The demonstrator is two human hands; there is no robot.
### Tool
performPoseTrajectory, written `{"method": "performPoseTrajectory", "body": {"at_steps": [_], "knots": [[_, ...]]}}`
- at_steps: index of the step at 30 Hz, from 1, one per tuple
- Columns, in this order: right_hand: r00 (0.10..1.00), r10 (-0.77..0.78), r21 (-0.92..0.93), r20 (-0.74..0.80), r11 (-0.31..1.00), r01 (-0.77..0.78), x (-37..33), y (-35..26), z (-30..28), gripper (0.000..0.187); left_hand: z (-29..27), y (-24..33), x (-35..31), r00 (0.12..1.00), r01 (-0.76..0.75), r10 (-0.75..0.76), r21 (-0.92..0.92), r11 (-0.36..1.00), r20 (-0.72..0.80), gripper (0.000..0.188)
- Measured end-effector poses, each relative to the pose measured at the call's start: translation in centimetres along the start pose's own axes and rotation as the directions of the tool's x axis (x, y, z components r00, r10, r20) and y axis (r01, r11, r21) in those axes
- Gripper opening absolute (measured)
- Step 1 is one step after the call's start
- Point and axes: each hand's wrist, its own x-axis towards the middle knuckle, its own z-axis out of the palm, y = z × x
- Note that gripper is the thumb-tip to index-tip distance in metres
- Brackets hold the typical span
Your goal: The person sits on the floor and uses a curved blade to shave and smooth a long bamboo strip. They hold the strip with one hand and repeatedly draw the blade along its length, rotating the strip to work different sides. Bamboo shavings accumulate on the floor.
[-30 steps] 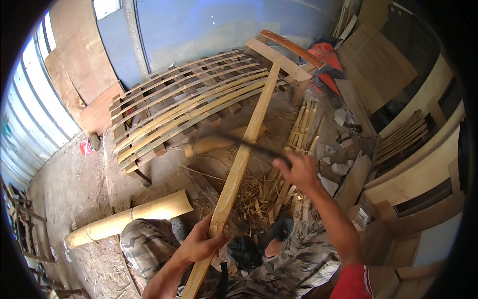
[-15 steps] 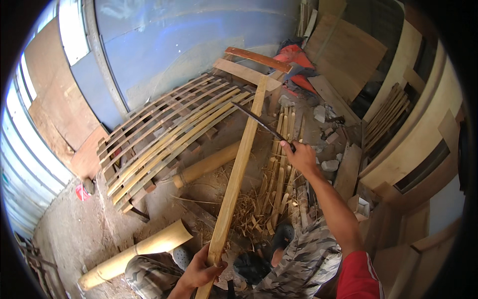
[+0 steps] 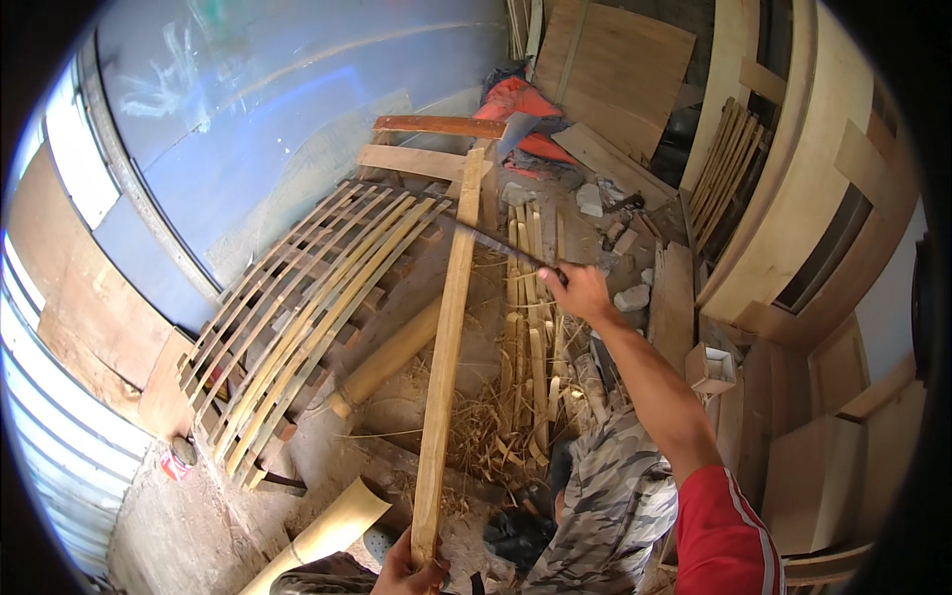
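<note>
My left hand (image 3: 412, 567) is closed around the near end of a long, pale yellow bamboo strip (image 3: 442, 377). The strip slants away from me, its far end at a low wooden stand (image 3: 416, 160); whether it rests there I cannot tell. In my right hand (image 3: 579, 292) is the dark handle of a long knife (image 3: 508, 248). Its blade lies across the strip's upper part, pointing left. Curled shavings (image 3: 496, 431) are heaped on the ground beside the strip, just right of it.
Several bamboo slats lie on a rack (image 3: 307, 273) at the left. Bamboo poles (image 3: 392, 357) lie near it and by my leg. Split pieces (image 3: 535, 327) are bundled at the right, near rubble (image 3: 632, 297) and planks (image 3: 672, 307). A blue wall (image 3: 288, 89) stands behind.
The view has shifted, so the scene sits further left. The strip stands more upright in the picture. Both hands keep their grips, and the blade still crosses the strip's upper part.
</note>
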Motion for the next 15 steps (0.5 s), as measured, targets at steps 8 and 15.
{"method": "performPoseTrajectory", "body": {"at_steps": [8,15], "knots": [[0.885,0.451,0.009,-0.115,0.891,-0.453,1.9,2.8,4.1,0.071,-0.1,-1.1,0.7,0.995,-0.023,0.037,0.152,0.988,-0.089,0.055],[0.788,0.514,0.546,0.34,0.574,-0.61,0.7,-3.2,0.2,0.056,1.5,4.5,2.3,0.975,-0.136,0.18,0.293,0.946,-0.127,0.039]]}}
